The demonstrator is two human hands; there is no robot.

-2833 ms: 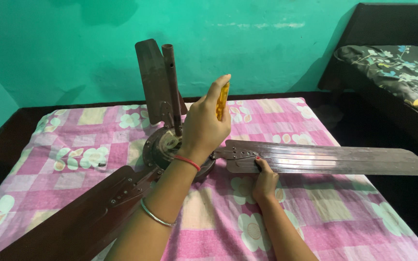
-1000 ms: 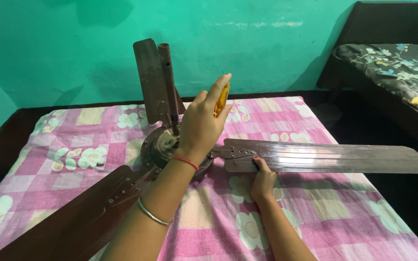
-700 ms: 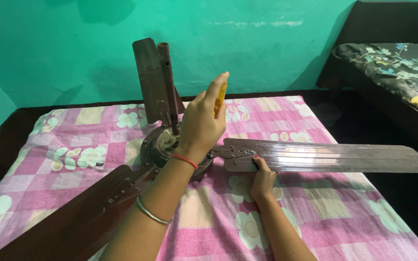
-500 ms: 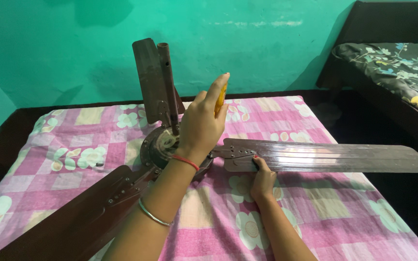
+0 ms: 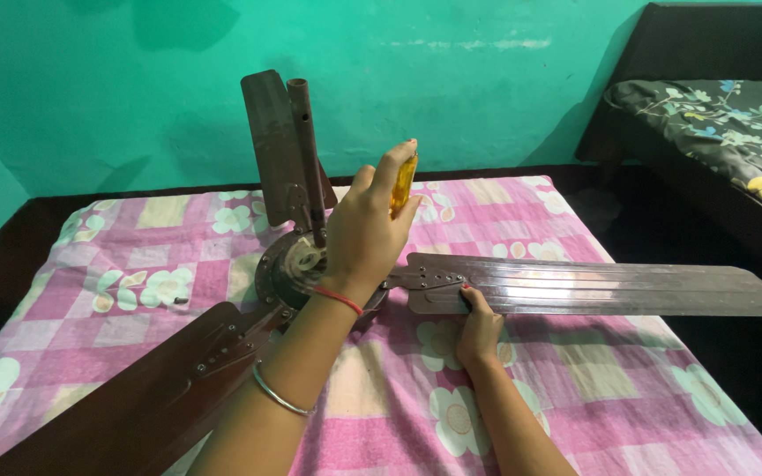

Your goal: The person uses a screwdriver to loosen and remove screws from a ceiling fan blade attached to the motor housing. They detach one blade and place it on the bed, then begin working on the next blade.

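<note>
Presently, the brown ceiling fan (image 5: 297, 264) lies on the pink checked blanket (image 5: 522, 388), all three blades attached. My left hand (image 5: 368, 234) clamps a yellow-handled screwdriver (image 5: 402, 183) upright over the blade bracket; my right hand (image 5: 478, 328) pinches the right blade (image 5: 601, 288). No screws appear removed.

Glossy brown metal fan blade (image 5: 593, 289) is gleaming beside the right fingers; translucent yellow screwdriver handle (image 5: 402, 183), probably plastic, is showing between the left fingers.
</note>
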